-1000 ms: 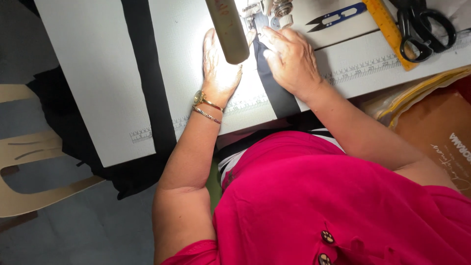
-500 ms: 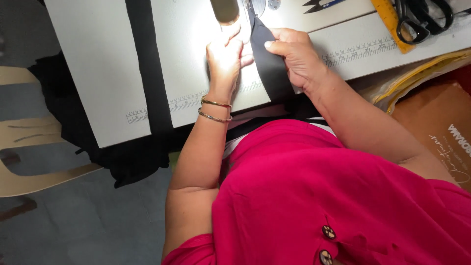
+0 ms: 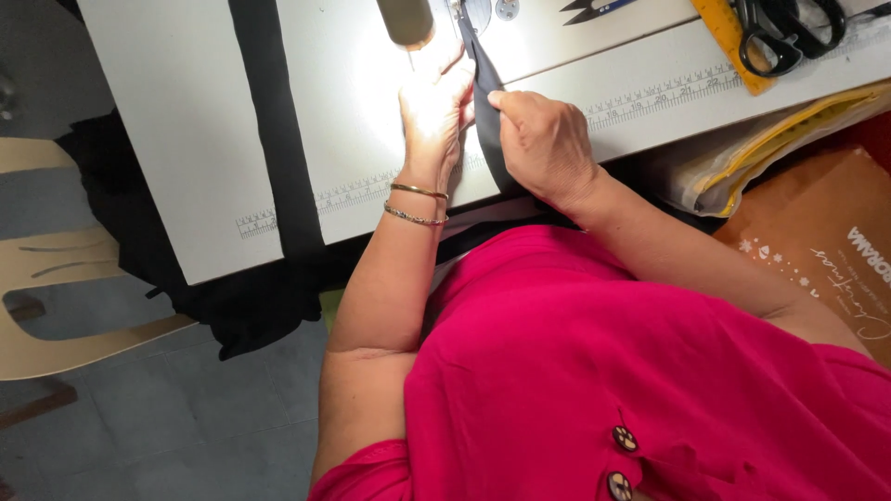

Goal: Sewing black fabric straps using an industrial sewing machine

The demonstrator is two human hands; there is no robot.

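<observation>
A narrow strip of black fabric runs from the sewing machine's needle area at the top edge down toward me across the white sewing table. My left hand, with two bangles on its wrist, grips the strip from the left under the bright lamp. My right hand pinches the same strip from the right, a little nearer to me. The two hands nearly touch. The machine's dark lamp head hangs just above my left hand.
A long black cloth strip lies over the table's left part and falls to the floor. Thread snips, a yellow ruler and black scissors lie at the back right. A beige plastic chair stands left; bags sit right.
Both hands have drawn back from the needle area toward me, pulling the black strip along. My right hand went from lying flat on the cloth to pinching its edge.
</observation>
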